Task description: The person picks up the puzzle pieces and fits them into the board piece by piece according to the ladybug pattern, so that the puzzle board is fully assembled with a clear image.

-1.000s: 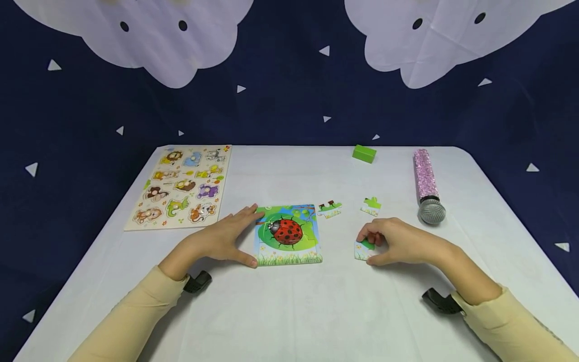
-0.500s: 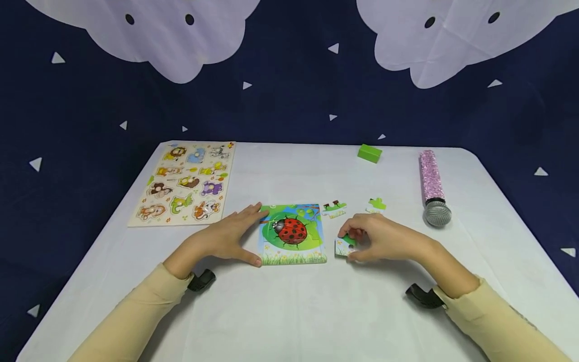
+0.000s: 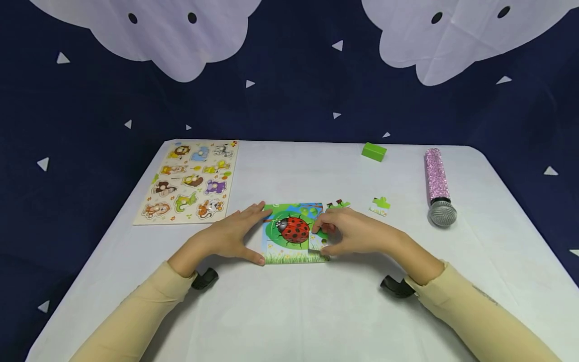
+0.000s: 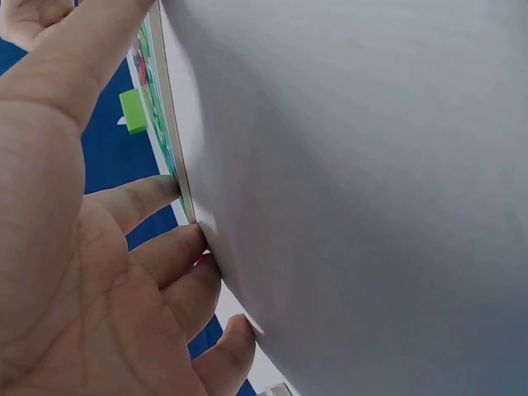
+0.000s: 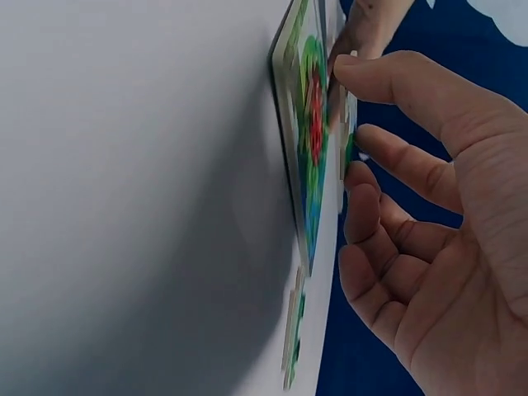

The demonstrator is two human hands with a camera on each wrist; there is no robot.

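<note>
A ladybug jigsaw puzzle (image 3: pixel 291 231) lies flat on the white table. My left hand (image 3: pixel 230 236) touches its left edge, thumb near the lower corner and extended fingers along the upper side; in the left wrist view the fingertips meet the puzzle's edge (image 4: pixel 175 136). Between thumb and fingers, my right hand (image 3: pixel 359 231) pinches a green-and-white puzzle piece (image 3: pixel 316 243) over the puzzle's right side. The right wrist view shows that piece (image 5: pixel 350 124) raised above the board, partly hidden by fingers.
Beyond my right hand lie two loose puzzle pieces: a partly covered one (image 3: pixel 341 203) and a green one (image 3: pixel 380 205). An animal peg board (image 3: pixel 190 183) is at back left. A green block (image 3: pixel 374 152) and a pink glittery microphone (image 3: pixel 438 183) sit at back right.
My right hand has carried the pinched piece leftward from the bare table to over the puzzle's right part. The left hand has stayed at the puzzle's left edge.
</note>
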